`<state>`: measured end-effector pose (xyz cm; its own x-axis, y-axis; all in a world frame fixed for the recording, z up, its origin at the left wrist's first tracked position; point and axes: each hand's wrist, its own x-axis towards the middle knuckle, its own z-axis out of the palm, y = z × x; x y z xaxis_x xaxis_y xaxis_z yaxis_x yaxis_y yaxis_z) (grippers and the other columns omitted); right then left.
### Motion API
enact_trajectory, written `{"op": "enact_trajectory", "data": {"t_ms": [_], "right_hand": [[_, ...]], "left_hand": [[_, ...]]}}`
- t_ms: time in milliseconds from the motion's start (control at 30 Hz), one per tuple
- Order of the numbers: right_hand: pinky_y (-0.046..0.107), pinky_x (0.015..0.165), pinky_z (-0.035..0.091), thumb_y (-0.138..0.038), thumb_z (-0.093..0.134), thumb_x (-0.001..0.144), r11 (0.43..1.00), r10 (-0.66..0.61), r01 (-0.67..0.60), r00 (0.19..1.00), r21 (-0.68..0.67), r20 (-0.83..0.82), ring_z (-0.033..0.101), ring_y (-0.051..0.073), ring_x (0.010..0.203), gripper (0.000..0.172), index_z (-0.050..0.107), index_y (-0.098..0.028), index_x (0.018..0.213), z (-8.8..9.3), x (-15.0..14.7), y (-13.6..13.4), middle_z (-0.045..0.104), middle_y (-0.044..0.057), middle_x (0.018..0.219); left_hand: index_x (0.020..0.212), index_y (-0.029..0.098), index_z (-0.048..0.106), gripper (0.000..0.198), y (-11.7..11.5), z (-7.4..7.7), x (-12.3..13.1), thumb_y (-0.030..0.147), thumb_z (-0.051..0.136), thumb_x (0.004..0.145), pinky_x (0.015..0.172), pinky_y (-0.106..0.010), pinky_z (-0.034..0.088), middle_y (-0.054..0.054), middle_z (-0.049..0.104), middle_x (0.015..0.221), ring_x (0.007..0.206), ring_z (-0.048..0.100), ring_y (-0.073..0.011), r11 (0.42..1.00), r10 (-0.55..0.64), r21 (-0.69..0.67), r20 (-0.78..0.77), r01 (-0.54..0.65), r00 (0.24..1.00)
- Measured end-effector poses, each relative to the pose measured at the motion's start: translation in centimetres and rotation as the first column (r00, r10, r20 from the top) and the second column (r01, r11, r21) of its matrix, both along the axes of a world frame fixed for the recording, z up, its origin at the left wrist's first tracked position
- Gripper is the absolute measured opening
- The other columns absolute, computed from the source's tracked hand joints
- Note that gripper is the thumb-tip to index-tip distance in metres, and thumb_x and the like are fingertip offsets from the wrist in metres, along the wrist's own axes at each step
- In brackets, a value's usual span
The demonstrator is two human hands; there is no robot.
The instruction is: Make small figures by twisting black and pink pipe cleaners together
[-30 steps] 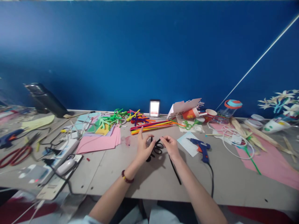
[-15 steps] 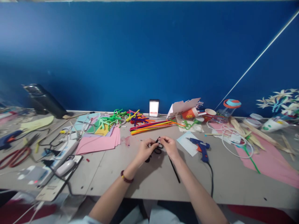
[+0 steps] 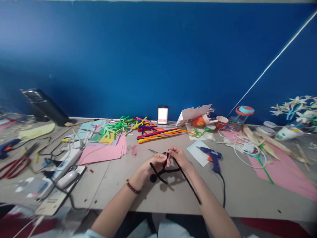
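Observation:
My left hand [image 3: 155, 163] and my right hand [image 3: 177, 155] meet above the middle of the grey table [image 3: 247, 195], both pinched on a black pipe-cleaner piece [image 3: 168, 170]. The piece is lifted off the table; it has crossed strands, a small black ball at its lower left, and a long tail running down past my right wrist. A red bead bracelet [image 3: 132, 187] is on my left wrist.
A blue glue gun [image 3: 213, 157] with its black cord lies right of my hands. Coloured pipe cleaners [image 3: 159, 133] and pink paper [image 3: 104, 152] lie behind. A power strip [image 3: 66, 158], red scissors [image 3: 15, 163], paper cups [image 3: 205, 120] and a white cable coil [image 3: 250, 148] lie around.
My hands closed together on the black pipe-cleaner piece and lifted it off the table; its long tail now hangs free beside my right wrist.

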<state>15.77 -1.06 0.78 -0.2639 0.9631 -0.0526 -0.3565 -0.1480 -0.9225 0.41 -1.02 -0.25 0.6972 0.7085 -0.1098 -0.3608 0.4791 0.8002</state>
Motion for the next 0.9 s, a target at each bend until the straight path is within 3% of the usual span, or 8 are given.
{"op": "enact_trajectory", "data": {"t_ms": [200,300,400,500,600,667,733,900], "right_hand": [[0.016,0.032,0.025,-0.049,0.076,0.059,0.978,-0.207,0.208,0.978,-0.018,0.027,0.033,0.004,0.031,0.039,0.052,-0.019,0.065,-0.4,-0.1,0.7,0.045,-0.009,0.039],[0.017,0.029,0.016,-0.051,0.074,0.058,0.954,-0.296,0.297,0.954,-0.030,0.055,0.026,0.003,0.028,0.041,0.047,-0.020,0.062,-0.7,0.0,1.0,0.037,-0.011,0.034],[0.017,0.030,0.014,-0.051,0.074,0.058,0.929,-0.363,0.368,0.928,-0.046,0.090,0.023,0.003,0.028,0.043,0.044,-0.020,0.059,-0.6,0.0,1.1,0.034,-0.012,0.033],[0.018,0.031,0.014,-0.052,0.073,0.056,0.921,-0.372,0.383,0.919,-0.076,0.131,0.023,0.003,0.028,0.044,0.043,-0.021,0.057,-0.2,-0.1,0.9,0.033,-0.012,0.033],[0.019,0.031,0.014,-0.054,0.073,0.054,0.923,-0.359,0.376,0.918,-0.080,0.171,0.023,0.004,0.029,0.045,0.044,-0.021,0.055,0.2,-0.4,0.6,0.033,-0.011,0.033],[0.019,0.031,0.014,-0.055,0.074,0.052,0.922,-0.361,0.381,0.912,-0.074,0.197,0.023,0.003,0.029,0.046,0.044,-0.020,0.052,0.3,-0.6,0.5,0.033,-0.011,0.033],[0.020,0.031,0.013,-0.056,0.075,0.049,0.921,-0.356,0.380,0.910,-0.084,0.213,0.023,0.003,0.029,0.046,0.046,-0.020,0.052,0.5,-0.8,0.4,0.033,-0.011,0.033],[0.019,0.032,0.012,-0.054,0.077,0.045,0.943,-0.275,0.306,0.937,-0.130,0.216,0.023,0.002,0.029,0.044,0.057,-0.017,0.058,0.6,-0.7,0.6,0.037,-0.011,0.035]], "left_hand": [[0.070,0.011,0.068,0.032,0.7,0.8,0.1,0.043,0.072,0.065,0.063,-0.027,0.041,-0.007,0.064,0.069,0.063,0.056,-0.0150,0.976,0.214,-0.009,-0.138,-0.217,0.967],[0.077,0.014,0.068,0.036,1.0,1.5,-0.5,0.049,0.059,0.075,0.062,-0.027,0.040,-0.007,0.065,0.074,0.068,0.056,-0.0162,0.852,0.523,0.159,-0.293,-0.498,0.801],[0.077,0.016,0.066,0.035,0.6,2.3,-1.0,0.048,0.051,0.081,0.066,-0.030,0.040,-0.007,0.065,0.076,0.073,0.056,-0.0185,0.599,0.790,0.572,-0.308,-0.561,0.530],[0.081,0.020,0.066,0.021,-0.1,2.8,-0.9,0.039,0.057,0.081,0.079,-0.035,0.037,-0.006,0.067,0.084,0.084,0.056,-0.0211,0.201,0.944,0.949,-0.121,-0.244,0.307],[0.084,0.022,0.066,0.013,-0.6,2.3,-0.4,0.032,0.060,0.081,0.077,-0.036,0.035,-0.006,0.067,0.083,0.084,0.057,-0.0213,-0.019,0.952,0.994,-0.015,0.108,0.305],[0.082,0.021,0.065,0.012,-0.5,1.7,-0.1,0.029,0.056,0.084,0.072,-0.034,0.036,-0.006,0.066,0.079,0.078,0.057,-0.0199,-0.063,0.925,0.967,-0.037,0.248,0.379],[0.081,0.020,0.064,0.014,-0.3,1.1,0.1,0.029,0.054,0.086,0.069,-0.033,0.036,-0.007,0.064,0.077,0.075,0.056,-0.0191,-0.053,0.904,0.952,-0.082,0.300,0.420],[0.082,0.018,0.062,0.022,-0.3,0.8,0.2,0.023,0.042,0.090,0.067,-0.031,0.039,-0.008,0.061,0.078,0.075,0.055,-0.0185,0.080,0.886,0.980,-0.155,0.184,0.437]]}}
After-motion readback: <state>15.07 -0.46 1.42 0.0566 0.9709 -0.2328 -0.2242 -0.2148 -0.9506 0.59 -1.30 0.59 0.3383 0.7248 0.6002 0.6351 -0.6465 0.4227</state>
